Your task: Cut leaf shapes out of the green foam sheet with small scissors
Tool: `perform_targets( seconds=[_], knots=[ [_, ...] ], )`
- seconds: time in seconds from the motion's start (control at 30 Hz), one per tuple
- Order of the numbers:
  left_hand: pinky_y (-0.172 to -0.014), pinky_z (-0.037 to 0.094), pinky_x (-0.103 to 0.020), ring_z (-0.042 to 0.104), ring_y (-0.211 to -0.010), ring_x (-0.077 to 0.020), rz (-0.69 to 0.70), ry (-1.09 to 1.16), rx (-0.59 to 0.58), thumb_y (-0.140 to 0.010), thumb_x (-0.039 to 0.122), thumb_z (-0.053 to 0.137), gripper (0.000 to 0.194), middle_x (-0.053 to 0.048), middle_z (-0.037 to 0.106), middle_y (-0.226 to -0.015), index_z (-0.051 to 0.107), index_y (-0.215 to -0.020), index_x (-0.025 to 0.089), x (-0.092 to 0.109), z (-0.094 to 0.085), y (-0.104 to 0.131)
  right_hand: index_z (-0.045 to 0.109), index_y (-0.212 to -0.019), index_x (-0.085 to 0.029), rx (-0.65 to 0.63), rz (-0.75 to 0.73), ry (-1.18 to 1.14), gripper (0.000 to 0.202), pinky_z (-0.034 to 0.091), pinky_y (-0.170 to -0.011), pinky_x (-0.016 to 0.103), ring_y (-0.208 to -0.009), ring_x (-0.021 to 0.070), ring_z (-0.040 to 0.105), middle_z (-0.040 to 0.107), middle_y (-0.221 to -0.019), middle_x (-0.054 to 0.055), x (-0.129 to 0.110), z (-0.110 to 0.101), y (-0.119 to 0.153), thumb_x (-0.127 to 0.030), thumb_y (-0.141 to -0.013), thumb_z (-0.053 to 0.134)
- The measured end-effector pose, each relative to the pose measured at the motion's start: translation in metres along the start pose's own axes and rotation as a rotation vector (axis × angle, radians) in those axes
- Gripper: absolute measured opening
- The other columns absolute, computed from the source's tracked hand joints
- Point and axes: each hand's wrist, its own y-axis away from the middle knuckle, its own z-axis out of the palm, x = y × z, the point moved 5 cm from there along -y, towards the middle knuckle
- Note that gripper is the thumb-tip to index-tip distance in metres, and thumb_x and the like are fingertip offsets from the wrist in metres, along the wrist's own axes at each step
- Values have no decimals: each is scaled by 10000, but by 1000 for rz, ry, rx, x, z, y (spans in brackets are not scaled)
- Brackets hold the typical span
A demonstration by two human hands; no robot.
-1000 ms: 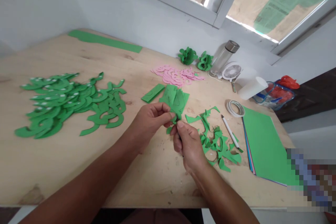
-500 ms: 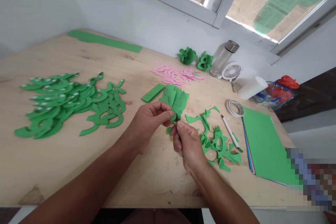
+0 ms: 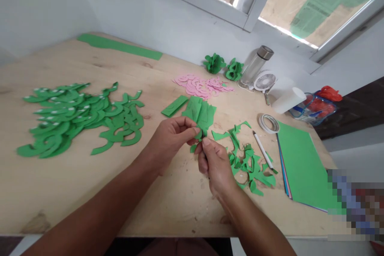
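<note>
Between thumb and fingers, my left hand pinches a small green paper piece. My right hand is closed on a thin dark tool, mostly hidden in the fist, whose tip meets the green paper; I cannot make out clearly what it is. Just beyond the fingertips lie green paper pieces with drawn outlines. A folded green strip rests to their left. Green cut scraps are scattered right of my right hand.
Curved green cutouts pile up at the left, pink cutouts behind. Two green paper balls, a bottle and a small fan stand by the wall. Tape, a white pen and green sheets lie right.
Both hands stay almost in place. The green paper at the fingertips has shifted and turned slightly.
</note>
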Motion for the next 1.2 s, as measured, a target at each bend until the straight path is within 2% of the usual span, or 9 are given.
perform_targets(
  seconds=[1.2],
  knots=[
    [-565, 450, -267, 526, -536, -128, 14, -65, -32, -625, 258, 741, 109, 44, 587, -540, 649, -579, 222, 4, -2, -1, 584, -615, -211, -5, 9, 37, 525, 160, -376, 228, -331, 58, 238, 370, -352, -108, -2, 0, 1, -707, -762, 670]
  ],
)
